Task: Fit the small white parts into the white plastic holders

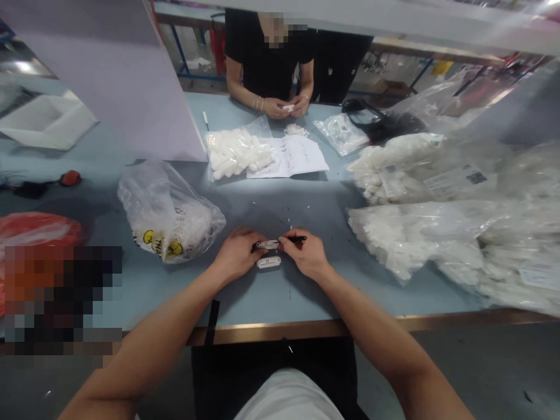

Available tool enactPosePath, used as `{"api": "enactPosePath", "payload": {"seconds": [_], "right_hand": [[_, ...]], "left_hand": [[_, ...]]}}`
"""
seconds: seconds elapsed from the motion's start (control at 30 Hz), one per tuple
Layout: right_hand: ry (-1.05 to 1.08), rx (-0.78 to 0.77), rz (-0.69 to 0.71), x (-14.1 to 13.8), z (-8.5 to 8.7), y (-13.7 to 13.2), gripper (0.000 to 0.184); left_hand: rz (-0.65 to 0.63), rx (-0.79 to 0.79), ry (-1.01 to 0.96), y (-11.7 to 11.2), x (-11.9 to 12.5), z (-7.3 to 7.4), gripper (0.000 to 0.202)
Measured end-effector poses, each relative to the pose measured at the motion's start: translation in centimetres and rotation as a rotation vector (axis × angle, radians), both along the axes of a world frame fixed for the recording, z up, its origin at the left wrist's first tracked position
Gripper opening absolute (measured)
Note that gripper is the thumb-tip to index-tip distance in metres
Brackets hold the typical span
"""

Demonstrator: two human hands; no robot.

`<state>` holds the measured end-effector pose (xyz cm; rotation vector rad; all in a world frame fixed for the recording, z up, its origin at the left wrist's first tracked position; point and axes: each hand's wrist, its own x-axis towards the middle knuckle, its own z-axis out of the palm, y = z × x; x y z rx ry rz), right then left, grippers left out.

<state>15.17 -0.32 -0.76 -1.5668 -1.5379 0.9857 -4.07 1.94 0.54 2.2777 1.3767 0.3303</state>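
Tray of white plastic with sloped sides (65,127), far left; crumpled red-orange plastic bag (39,227), near left. Next, clear plastic bag with yellow printed faces (195,224), small white bits inside. Left hand (240,254), near centre, fingers closed on left end of small white oblong plate with holes (268,245). Second white perforated plate (268,263) lies flat on pale blue tabletop (315,198), just on near side of the held one. Far centre: co-worker in black short-sleeved top (249,58), both hands on small white piece (287,108). Right hand (308,251) pinches slim black tool (300,239), fingertips at held plate's right end. Right: bulging clear bags of white parts (394,233).
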Motion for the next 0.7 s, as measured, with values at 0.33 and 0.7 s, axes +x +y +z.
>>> {"api": "enactPosePath", "payload": {"seconds": [0.33,0.7], "right_hand": [[-0.04,-0.008,0.029,-0.01,0.03,0.06,0.022],[-0.124,-0.006,0.035,-0.36,0.56,0.31,0.02]], "left_hand": [[0.009,-0.009,0.009,0.05,0.07,0.09,0.016],[-0.001,-0.01,0.021,0.07,0.07,-0.02,0.017]]}}
